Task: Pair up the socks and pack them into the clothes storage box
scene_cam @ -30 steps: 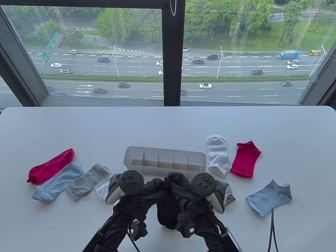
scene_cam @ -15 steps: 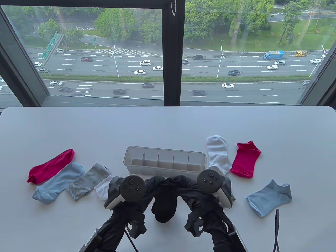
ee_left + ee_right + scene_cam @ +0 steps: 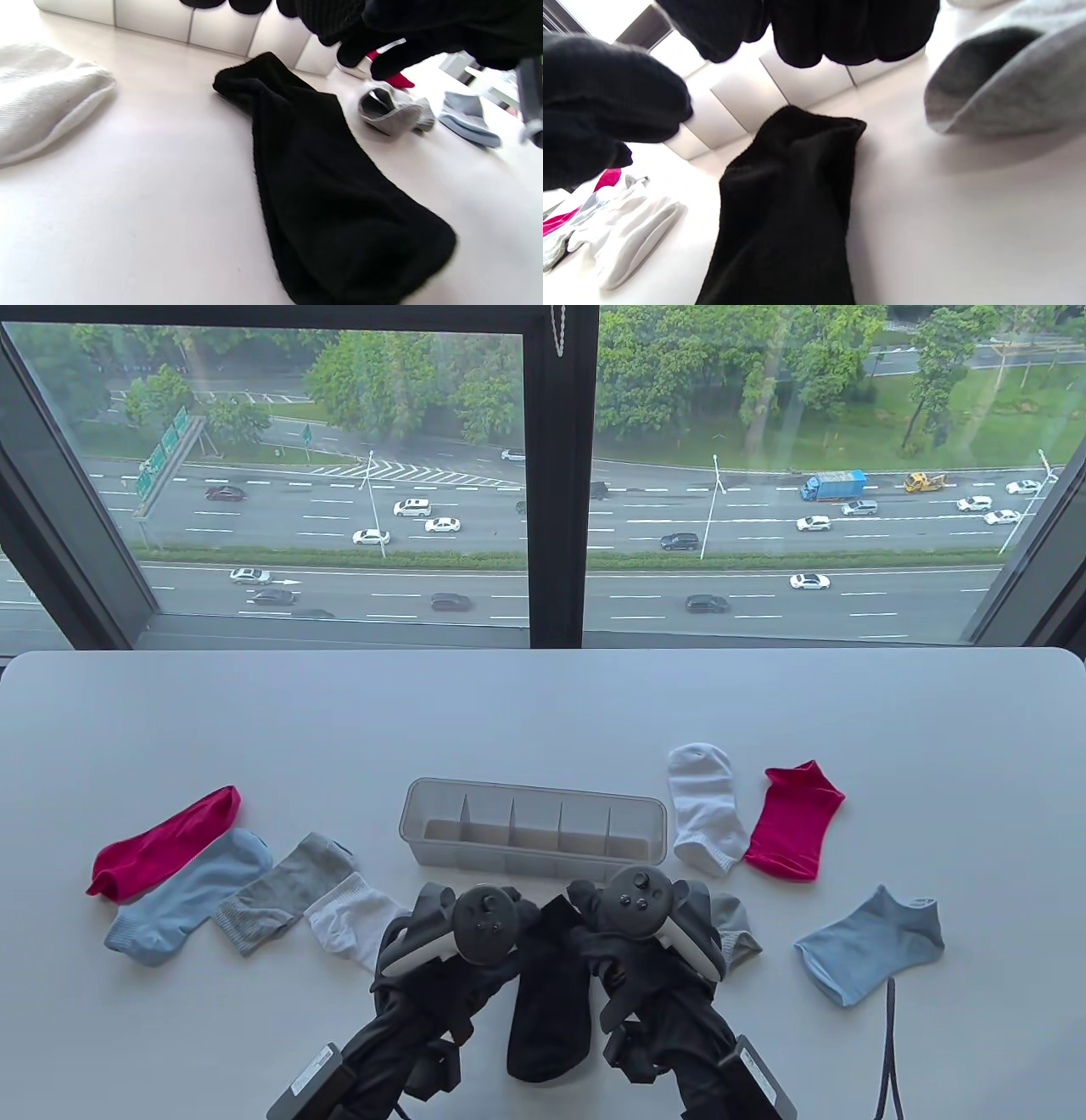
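a: both hands first. the left hand (image 3: 462,929) and the right hand (image 3: 632,920) hover side by side over the near table, just this side of the clothes storage box (image 3: 533,833). in the wrist views neither one grips cloth; the gloved fingers hang loosely curled above the black sock (image 3: 550,997), clear of it.

b: so nothing is pinched?

a: nothing i can see. the black sock lies flat between the two hands, its narrow end pointing at the box wall. it looks thick enough to be two layers, but i can't tell for sure.

b: and the box?

a: its divided slots all look empty. the other socks lie around it: red sock (image 3: 161,841), light blue sock (image 3: 188,897), grey sock (image 3: 284,892) and white sock (image 3: 352,918) on the left; another white sock (image 3: 706,808), red sock (image 3: 795,820), light blue sock (image 3: 871,943) and a grey sock (image 3: 736,931) on the right, that last one half hidden under the right hand.

b: what could go wrong?

a: if the black sock is a stacked pair, grabbing only the top layer would split it. a loose roll could spring open in a narrow slot. and the right hand sits so near the grey sock that it could drag it along.
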`<state>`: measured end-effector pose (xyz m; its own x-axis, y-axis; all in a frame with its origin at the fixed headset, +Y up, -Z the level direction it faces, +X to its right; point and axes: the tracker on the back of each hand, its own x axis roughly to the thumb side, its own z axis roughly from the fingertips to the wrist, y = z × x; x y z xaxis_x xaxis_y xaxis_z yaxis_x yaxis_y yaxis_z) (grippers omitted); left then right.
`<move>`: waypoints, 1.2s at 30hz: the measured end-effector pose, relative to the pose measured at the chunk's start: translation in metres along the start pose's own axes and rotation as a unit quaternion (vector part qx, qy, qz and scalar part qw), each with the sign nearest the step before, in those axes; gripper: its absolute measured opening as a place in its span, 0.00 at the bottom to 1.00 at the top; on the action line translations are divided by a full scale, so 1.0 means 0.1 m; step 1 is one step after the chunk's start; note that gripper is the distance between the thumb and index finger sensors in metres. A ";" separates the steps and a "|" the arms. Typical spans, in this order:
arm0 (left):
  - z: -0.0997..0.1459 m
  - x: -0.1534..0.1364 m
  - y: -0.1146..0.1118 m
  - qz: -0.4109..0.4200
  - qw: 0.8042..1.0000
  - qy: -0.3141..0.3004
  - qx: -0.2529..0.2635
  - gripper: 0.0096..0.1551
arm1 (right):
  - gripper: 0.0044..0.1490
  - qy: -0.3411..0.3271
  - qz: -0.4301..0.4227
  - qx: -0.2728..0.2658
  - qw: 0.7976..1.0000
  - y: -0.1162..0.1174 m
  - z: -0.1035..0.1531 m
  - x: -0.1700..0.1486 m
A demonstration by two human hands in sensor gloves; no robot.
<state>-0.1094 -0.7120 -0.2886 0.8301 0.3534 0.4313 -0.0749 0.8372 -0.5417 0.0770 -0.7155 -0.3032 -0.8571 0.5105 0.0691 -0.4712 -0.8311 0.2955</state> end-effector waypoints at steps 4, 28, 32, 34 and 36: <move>-0.12 0.06 -0.39 0.010 0.979 -0.022 -0.202 0.37 | 0.35 -0.021 0.020 0.042 0.999 0.04 0.11 0.04; -0.24 -0.30 -0.45 0.071 0.970 0.013 -0.232 0.46 | 0.49 -0.025 0.147 0.252 0.956 0.72 0.08 0.04; -0.23 -0.30 -0.45 0.067 0.971 0.014 -0.231 0.44 | 0.38 -0.019 0.214 0.163 0.963 0.76 0.07 0.11; -0.23 -0.30 -0.45 0.068 0.971 0.014 -0.230 0.44 | 0.25 0.001 0.169 0.123 0.978 0.73 0.04 0.09; -0.23 -0.29 -0.45 0.065 0.971 0.016 -0.230 0.42 | 0.24 0.015 0.126 0.159 0.979 0.70 0.02 0.05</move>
<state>-0.1176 -0.7698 -0.2935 0.8474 0.4248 0.3186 0.0674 0.5091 -0.8581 0.0401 -0.7713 -0.2803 -0.9454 0.2886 0.1517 -0.1599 -0.8160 0.5556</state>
